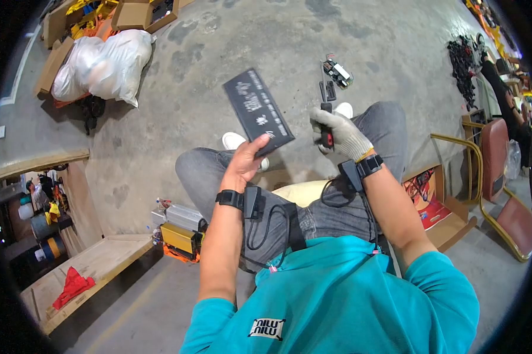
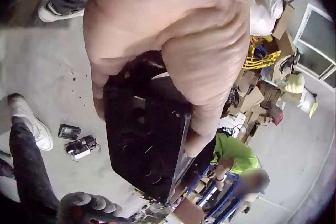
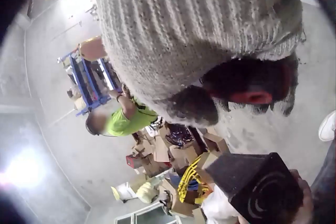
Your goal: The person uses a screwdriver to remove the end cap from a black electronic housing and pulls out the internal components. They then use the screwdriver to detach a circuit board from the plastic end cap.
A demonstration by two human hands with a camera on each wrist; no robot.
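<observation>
My bare left hand [image 1: 246, 158] grips one end of a flat black case [image 1: 257, 109] with white printing on its face. In the left wrist view the dark end of the case [image 2: 147, 145] shows below the thumb and fingers. My right hand [image 1: 340, 131], in a grey-white knitted glove, is curled round the black-and-red handle of a screwdriver [image 1: 327, 137], beside the case and apart from it. Past that hand, a small circuit assembly [image 1: 338, 72] with white parts lies on the floor next to a small black piece [image 1: 329, 91].
White plastic bags [image 1: 109, 65] and cardboard boxes stand at the far left. A yellow-and-silver device [image 1: 180, 236] sits by the left knee, near a wooden bench [image 1: 109, 253]. An open carton [image 1: 440, 206] and a chair [image 1: 493, 159] are at the right. Another person [image 2: 236, 155] works farther off.
</observation>
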